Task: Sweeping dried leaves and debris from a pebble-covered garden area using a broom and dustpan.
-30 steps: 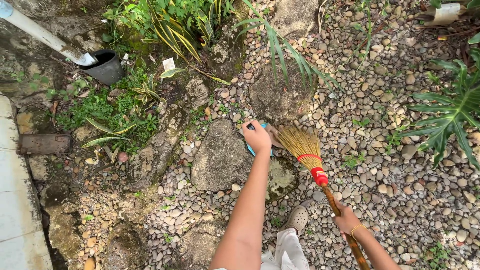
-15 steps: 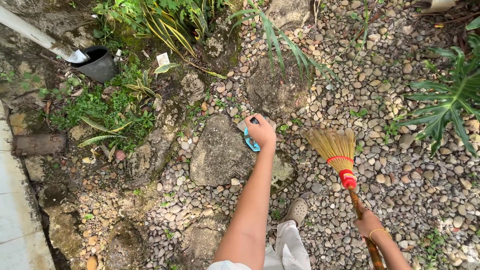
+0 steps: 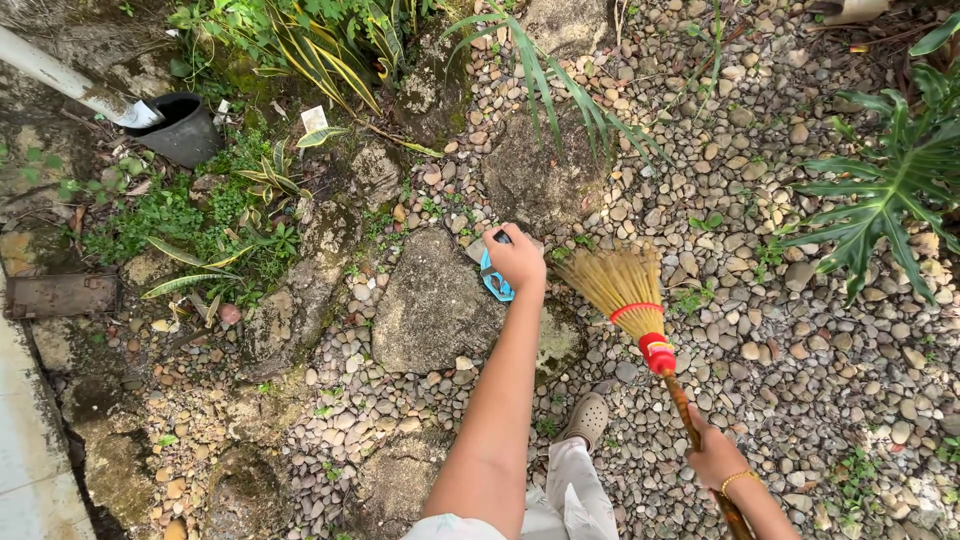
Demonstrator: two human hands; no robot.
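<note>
Left hand [image 3: 517,257] out at full reach, fingers curled tight round the handle of a small blue plastic dustpan [image 3: 493,279], which sits low against the edge of a big flat grey rock [image 3: 432,305] on the pebble ground [image 3: 780,330]. Right hand [image 3: 714,455], gold bracelet at the wrist, is closed in a full grip on the brown wooden handle of a short straw broom with a red binding [image 3: 632,295]. The bristles fan out just beside the dustpan, tips near the left hand, brushing the pebbles. A pale clog [image 3: 587,419] shows below, between the two arms. Up left, a black plastic pot [image 3: 186,130] under a white pipe [image 3: 70,80], well apart from the sweeping.
</note>
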